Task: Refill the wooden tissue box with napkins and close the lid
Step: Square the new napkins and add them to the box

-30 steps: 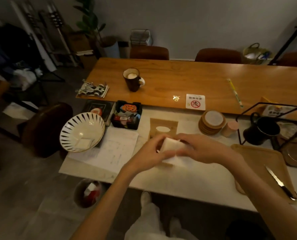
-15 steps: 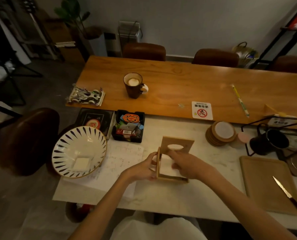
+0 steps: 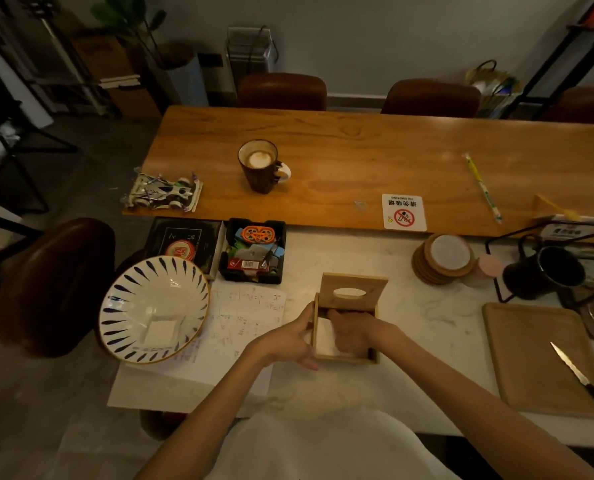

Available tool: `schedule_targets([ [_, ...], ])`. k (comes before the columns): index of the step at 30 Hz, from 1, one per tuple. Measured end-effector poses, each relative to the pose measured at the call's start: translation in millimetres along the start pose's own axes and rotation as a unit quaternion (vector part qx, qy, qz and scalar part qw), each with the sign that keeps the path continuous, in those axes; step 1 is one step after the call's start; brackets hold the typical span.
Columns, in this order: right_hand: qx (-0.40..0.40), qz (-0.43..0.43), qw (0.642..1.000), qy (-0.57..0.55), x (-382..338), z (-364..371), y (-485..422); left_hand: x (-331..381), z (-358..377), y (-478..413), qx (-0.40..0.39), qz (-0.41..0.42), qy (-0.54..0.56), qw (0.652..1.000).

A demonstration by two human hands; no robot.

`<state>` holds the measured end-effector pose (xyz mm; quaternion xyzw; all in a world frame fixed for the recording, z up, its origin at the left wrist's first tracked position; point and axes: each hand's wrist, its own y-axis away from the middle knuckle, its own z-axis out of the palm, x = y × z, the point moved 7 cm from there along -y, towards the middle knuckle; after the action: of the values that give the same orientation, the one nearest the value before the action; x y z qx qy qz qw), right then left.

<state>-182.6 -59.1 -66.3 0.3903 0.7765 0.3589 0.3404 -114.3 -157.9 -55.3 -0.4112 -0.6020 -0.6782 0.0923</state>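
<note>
Step in hand: loading. The wooden tissue box [image 3: 344, 359] sits on the white marble table [image 3: 427, 323], just below view centre toward 6 o'clock. Its lid [image 3: 375, 289] is up, hinged at the box's 12 o'clock edge and leaning back.

R hand [image 3: 351, 332] is down inside the box on top of the napkins [image 3: 321, 344], fingers bent. Can't tell if it's pinching the stack or just pushing it flat.

L hand [image 3: 294, 342] is at the box's 9 o'clock wall, thumb and fingers spread along the outside. Looks like bracing, not a real grip.

Task approx. halfway: napkins in, lid not yet shut.

Next move, my read:
- R hand comes out w/o dragging the top sheet.
- Stack needs to lie below the rim.
- Lid swings down toward 6 o'clock while L hand keeps the box from sliding on the smooth top.
- Maybe feed one sheet thru the oval hole first.

Look of the box: pale, light wood, square, thin walls. Lid is a flat panel w/ an oval cut-out in the middle. Napkins are white; only a strip shows at the box's 9 o'clock side, rest hidden under the R hand.

Nearby:
- Striped bowl [image 3: 143, 292] at the box's 9 o'clock.
- Wooden tray [image 3: 531, 341] w/ a knife [image 3: 581, 374] at 3 o'clock.
</note>
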Motion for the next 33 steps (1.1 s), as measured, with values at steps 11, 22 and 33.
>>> schedule_targets([
  [11, 0.052, 0.014, 0.998, 0.030, 1, 4, -15, -3, -2, 0, 0.033, -0.019, -0.034, 0.999],
  [22, 0.094, -0.001, 0.995, 0.025, 3, 6, -19, -10, -3, -3, 0.045, -0.035, -0.025, 0.998],
  [33, 0.113, -0.004, 0.994, 0.016, 2, 18, -21, -9, -1, -4, 0.052, -0.022, 0.048, 0.997],
])
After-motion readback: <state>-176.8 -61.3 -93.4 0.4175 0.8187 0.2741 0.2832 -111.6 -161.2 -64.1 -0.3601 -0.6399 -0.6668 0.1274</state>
